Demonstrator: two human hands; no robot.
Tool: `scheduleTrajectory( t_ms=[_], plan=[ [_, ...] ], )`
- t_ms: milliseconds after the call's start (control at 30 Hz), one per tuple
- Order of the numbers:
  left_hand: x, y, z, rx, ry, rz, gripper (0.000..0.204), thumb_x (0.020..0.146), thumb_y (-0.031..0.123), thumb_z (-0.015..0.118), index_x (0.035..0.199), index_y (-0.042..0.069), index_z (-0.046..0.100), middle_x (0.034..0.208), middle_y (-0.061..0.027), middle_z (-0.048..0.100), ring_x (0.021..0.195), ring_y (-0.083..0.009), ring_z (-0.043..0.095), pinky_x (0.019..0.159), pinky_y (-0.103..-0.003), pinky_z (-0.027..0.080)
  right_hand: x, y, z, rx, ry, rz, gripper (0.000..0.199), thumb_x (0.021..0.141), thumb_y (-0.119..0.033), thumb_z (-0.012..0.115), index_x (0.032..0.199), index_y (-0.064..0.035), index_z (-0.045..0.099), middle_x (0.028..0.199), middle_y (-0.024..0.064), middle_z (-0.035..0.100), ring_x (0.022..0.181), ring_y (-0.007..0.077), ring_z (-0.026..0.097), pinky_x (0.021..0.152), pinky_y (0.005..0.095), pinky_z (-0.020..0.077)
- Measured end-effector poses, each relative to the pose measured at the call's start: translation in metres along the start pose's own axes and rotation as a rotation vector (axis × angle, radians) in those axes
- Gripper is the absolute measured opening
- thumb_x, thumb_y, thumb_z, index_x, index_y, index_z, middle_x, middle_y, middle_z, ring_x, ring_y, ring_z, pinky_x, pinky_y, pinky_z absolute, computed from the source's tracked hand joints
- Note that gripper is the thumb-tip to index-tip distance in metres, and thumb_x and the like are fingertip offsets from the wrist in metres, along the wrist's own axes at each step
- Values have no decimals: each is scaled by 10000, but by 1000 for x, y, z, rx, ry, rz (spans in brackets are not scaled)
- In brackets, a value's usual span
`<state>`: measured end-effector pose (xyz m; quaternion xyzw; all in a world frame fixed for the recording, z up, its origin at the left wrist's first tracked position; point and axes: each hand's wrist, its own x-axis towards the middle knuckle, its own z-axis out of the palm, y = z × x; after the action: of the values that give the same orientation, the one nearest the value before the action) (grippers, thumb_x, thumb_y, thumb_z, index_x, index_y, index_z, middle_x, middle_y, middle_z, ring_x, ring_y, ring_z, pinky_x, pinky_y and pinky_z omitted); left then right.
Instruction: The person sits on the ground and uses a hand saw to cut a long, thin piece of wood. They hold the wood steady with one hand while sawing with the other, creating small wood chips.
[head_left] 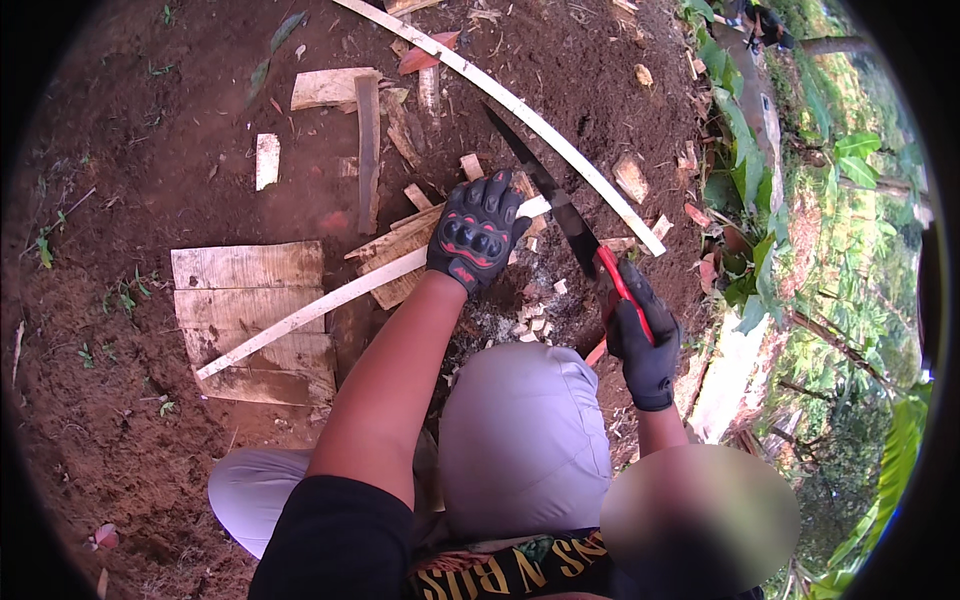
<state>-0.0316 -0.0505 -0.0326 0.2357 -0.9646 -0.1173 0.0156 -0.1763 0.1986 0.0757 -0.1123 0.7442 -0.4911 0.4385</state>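
My left hand [475, 235], in a black glove with red trim, is closed over a narrow wooden strip [320, 311] and holds it down. The strip slants from lower left up to its short free end beside the glove. My right hand [645, 335], gloved in black, is wrapped around the red handle of a handsaw [572, 225]. The dark blade points away and to the left, crossing the strip's free end just right of my left hand. Blade and strip appear to touch there. My left palm is hidden.
Small cut wood pieces [533, 322] lie in ash between my hands, beyond my knee [525, 430]. Flat boards [250, 345] rest on the soil at left. Another long strip [520, 110] lies past the saw. Scrap wood [367, 150] is scattered ahead; leafy plants [750, 180] edge the right side.
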Motion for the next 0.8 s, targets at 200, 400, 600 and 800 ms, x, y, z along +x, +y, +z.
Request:
scheduleTrajectory(
  t_ms=[200, 400, 600, 800],
  plan=[
    [-3, -1, 3, 26, -6, -9, 470, 1017, 431, 641, 1311, 64, 644, 1502, -155, 572, 1331, -325, 558, 1145, -500, 416, -13, -15, 17, -70, 86, -200, 449, 1023, -87, 655, 1471, -107, 654, 1191, 45, 768, 754, 51, 607, 674, 262, 531],
    [-1, -1, 4, 15, 17, 6, 494, 1001, 445, 661, 1306, 57, 654, 1494, -171, 579, 1332, -328, 559, 1142, -505, 416, -18, -7, 13, -115, 75, -176, 443, 1025, -81, 655, 1468, -103, 655, 1275, 57, 748, 787, 59, 633, 687, 252, 536],
    [-3, -2, 4, 26, -12, -2, 502, 1005, 452, 650, 1316, 58, 652, 1480, -165, 591, 1329, -329, 559, 1143, -513, 413, -73, -4, -18, -382, 51, -317, 446, 1006, -60, 672, 1451, -86, 660, 1293, 147, 750, 952, 164, 742, 797, 324, 598],
    [3, -1, 5, 28, 26, 38, 508, 1002, 436, 653, 1338, 55, 639, 1503, -170, 566, 1324, -344, 562, 1136, -524, 419, -8, 11, 19, -191, 38, -315, 433, 1012, -52, 665, 1443, -88, 663, 1370, 151, 724, 1196, 229, 722, 998, 363, 564]
  ],
)
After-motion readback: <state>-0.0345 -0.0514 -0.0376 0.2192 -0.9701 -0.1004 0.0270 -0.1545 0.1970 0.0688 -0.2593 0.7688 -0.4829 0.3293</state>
